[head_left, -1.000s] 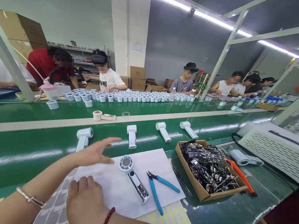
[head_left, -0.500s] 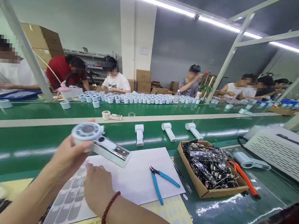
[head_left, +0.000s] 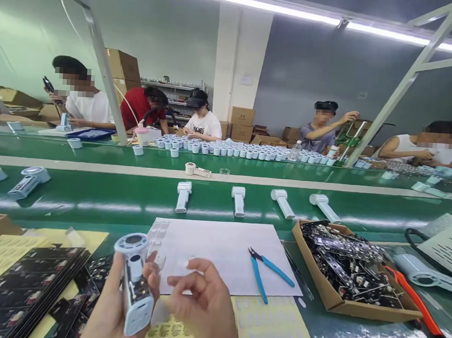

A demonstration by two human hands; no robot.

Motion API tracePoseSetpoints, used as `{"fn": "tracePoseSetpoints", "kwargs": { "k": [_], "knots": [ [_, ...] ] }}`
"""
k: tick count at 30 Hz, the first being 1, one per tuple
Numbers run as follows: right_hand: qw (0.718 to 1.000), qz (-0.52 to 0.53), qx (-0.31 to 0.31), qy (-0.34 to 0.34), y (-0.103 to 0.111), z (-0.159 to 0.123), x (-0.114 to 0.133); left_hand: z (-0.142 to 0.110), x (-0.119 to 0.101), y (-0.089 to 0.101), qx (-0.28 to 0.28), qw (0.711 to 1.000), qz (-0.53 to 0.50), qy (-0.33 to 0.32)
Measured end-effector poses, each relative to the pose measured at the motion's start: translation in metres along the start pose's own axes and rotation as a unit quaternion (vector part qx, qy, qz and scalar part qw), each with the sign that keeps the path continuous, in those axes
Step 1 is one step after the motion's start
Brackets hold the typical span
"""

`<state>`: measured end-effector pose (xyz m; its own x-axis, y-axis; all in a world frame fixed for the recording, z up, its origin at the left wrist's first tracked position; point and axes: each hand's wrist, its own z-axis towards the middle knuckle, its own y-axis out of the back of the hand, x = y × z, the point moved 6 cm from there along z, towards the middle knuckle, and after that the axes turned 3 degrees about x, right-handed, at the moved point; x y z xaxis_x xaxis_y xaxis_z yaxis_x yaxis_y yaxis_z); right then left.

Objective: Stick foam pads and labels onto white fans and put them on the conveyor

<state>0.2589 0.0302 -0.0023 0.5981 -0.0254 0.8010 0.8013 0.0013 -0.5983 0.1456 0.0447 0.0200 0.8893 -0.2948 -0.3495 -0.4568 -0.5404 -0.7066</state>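
Note:
My left hand [head_left: 116, 305] is closed around a light-blue handheld fan housing [head_left: 139, 314], tilted with its round head away from me; a dark circuit board shows in its handle. Close beside it, my right hand [head_left: 206, 303] has curled fingers, partly smeared by motion. At its thumb tip is a pale grey sticker [head_left: 159, 312], blurred. Beyond my hands lies a white sheet [head_left: 214, 239] with grey stickers along its left side, partly hidden by the fan housing and my left hand. Blue-handled cutters [head_left: 260, 273] rest on the sheet.
A cardboard box [head_left: 355, 307] of circuit boards stands right, near orange-handled pliers [head_left: 419, 303]. Stacked black boards [head_left: 23, 289] lie left. Several fan housings [head_left: 238, 200] sit on the green conveyor [head_left: 105, 197]. Yellow sticker sheets [head_left: 273, 327] lie in front. Co-workers sit across.
My view has turned left. The fan housing has come down and turned so its handle points towards me. My right hand has lifted off the sticker sheet and moved right of the housing.

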Motion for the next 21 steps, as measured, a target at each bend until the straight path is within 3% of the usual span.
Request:
{"fn": "tracePoseSetpoints", "kwargs": {
  "k": [3, 7, 15, 21],
  "knots": [
    [0.998, 0.063, -0.012, 0.009, -0.006, -0.023, -0.004, 0.002, 0.017, 0.005, -0.016, 0.999, -0.004, 0.050],
    [0.998, 0.021, -0.046, 0.026, -0.009, -0.029, 0.000, -0.001, 0.029, 0.003, -0.031, 0.997, -0.001, 0.068],
    [0.996, -0.042, -0.078, -0.017, -0.015, -0.031, 0.015, 0.002, 0.030, 0.005, -0.037, 0.998, 0.004, 0.051],
    [0.996, -0.050, -0.069, -0.020, -0.018, -0.031, 0.021, 0.003, 0.028, 0.008, -0.031, 0.999, 0.002, 0.045]
  ]
}}
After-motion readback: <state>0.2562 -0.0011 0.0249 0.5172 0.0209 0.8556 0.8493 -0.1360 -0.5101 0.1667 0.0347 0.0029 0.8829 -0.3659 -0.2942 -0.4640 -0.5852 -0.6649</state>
